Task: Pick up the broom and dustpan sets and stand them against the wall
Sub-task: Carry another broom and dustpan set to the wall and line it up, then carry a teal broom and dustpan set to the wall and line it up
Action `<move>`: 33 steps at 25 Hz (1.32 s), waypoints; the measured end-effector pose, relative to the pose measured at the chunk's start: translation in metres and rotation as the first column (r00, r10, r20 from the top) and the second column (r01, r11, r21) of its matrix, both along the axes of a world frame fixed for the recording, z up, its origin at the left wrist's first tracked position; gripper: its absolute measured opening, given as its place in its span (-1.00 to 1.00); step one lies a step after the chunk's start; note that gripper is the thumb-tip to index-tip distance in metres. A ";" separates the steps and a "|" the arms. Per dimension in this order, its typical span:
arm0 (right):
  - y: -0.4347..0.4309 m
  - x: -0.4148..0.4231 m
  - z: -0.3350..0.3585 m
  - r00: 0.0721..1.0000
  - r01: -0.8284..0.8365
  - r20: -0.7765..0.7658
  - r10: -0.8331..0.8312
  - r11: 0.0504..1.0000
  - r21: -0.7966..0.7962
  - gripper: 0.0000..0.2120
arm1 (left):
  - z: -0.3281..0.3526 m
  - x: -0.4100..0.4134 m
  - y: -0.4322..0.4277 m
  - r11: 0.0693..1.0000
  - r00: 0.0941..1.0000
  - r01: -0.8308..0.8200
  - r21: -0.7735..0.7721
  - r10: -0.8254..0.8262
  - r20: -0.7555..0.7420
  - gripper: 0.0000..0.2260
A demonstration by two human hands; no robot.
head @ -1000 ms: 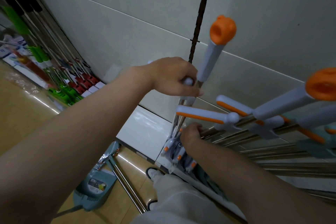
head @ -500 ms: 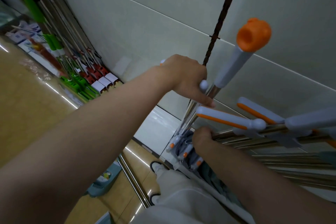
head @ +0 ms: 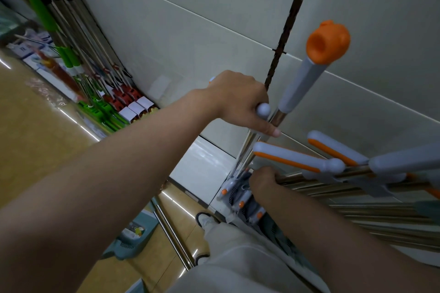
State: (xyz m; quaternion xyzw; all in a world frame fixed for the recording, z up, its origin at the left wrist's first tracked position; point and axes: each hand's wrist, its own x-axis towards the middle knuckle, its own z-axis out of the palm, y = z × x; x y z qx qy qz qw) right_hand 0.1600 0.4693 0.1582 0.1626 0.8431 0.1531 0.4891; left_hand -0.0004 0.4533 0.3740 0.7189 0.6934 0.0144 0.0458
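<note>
Head view: both hands on broom sets at the grey tiled wall (head: 190, 38).

Left hand (head: 240, 102) is closed round a grey side handle and the chrome pole of the upright broom with the orange-capped grey grip (head: 309, 71), much as half a second ago. Right hand (head: 264, 179) grips the leaning chrome poles (head: 345, 188) lower down, unchanged. On the near left floor a teal dustpan (head: 133, 238) shows more fully than before, beside two steel poles (head: 171, 233).
</note>
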 end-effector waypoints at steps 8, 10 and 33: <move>-0.010 -0.018 -0.006 0.995 -0.086 -0.051 0.082 0.994 -0.075 -0.59 | -0.009 -0.011 -0.018 0.966 0.973 0.150 0.209 -0.182 0.144 -0.46; -0.019 -0.022 -0.009 0.982 -0.159 -0.119 0.148 0.983 -0.094 -0.65 | -0.009 -0.016 -0.029 0.968 0.982 0.126 0.218 -0.153 0.114 -0.49; -0.205 -0.179 -0.069 0.894 -0.205 -0.438 -0.088 0.791 -0.577 -0.79 | -0.203 -0.057 -0.423 0.321 0.134 -0.915 -0.243 0.812 0.568 -0.77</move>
